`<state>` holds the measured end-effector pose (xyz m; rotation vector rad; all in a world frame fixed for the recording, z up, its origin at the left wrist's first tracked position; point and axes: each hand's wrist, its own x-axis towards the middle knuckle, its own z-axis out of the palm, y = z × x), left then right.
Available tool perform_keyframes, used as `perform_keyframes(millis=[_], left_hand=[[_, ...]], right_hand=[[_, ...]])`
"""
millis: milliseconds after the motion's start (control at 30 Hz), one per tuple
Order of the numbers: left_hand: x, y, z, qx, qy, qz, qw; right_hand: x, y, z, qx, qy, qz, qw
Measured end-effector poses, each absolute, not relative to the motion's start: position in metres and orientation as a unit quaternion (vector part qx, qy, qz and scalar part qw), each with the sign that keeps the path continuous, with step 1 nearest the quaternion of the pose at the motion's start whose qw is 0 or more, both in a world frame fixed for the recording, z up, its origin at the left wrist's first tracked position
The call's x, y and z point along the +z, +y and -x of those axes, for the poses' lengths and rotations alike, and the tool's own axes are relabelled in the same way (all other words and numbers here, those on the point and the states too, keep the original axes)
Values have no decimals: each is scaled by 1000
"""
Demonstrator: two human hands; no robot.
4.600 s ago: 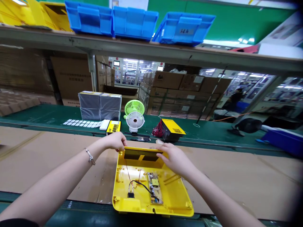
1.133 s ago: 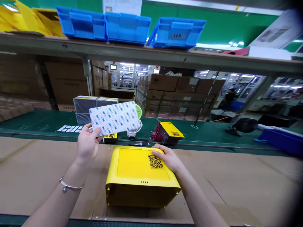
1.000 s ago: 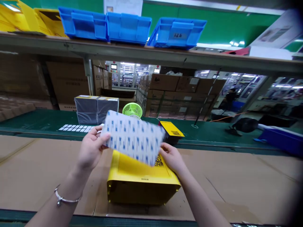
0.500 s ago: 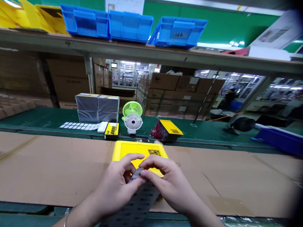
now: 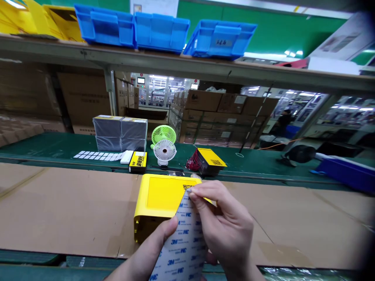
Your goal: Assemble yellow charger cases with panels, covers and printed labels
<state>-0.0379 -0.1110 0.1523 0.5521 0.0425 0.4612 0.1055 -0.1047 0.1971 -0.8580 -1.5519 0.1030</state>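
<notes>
A white sheet with blue 3M print (image 5: 181, 246) is held up in front of me, tilted. My right hand (image 5: 224, 220) pinches its top corner between thumb and fingertips. My left hand (image 5: 152, 246) grips the sheet's left edge with the thumb; its other fingers are mostly hidden behind the sheet. Just beyond lies a yellow case (image 5: 164, 195) with a QR code near its right end, partly covered by my right hand. The case's near side looks dark and open.
Brown cardboard (image 5: 73, 207) covers the near bench. Behind it stand a white fan (image 5: 165, 151), a green fan (image 5: 163, 133), grey wrapped boxes (image 5: 120, 134), a black-and-yellow box (image 5: 138, 160) and a yellow-topped stack (image 5: 212, 158). Blue bins (image 5: 162, 33) line the shelf above.
The printed sheet has come up and now faces me. My left hand has moved lower along its edge, and my right hand has shifted right, uncovering more of the yellow case.
</notes>
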Motion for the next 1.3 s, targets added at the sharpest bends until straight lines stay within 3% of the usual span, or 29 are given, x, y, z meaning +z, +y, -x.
perform_keyframes(millis=[133,467,600,800,1300], left_hand=[[156,-107,42,239,31,-263,934],[153,-102,53,284,62,-288,913],[162,-110,49,348,125,-396,840],[163,-114,48,389,174,-477,768],[182,-121,56,341,241,-468,779]], right_hand=[[197,-102,-106,-43,-727,351,589],[202,-112,-110,-6,-753,353,555],[204,-110,-105,-61,-764,400,502],[209,-116,-99,-97,-747,430,498],[211,-117,-107,9,-756,444,481]])
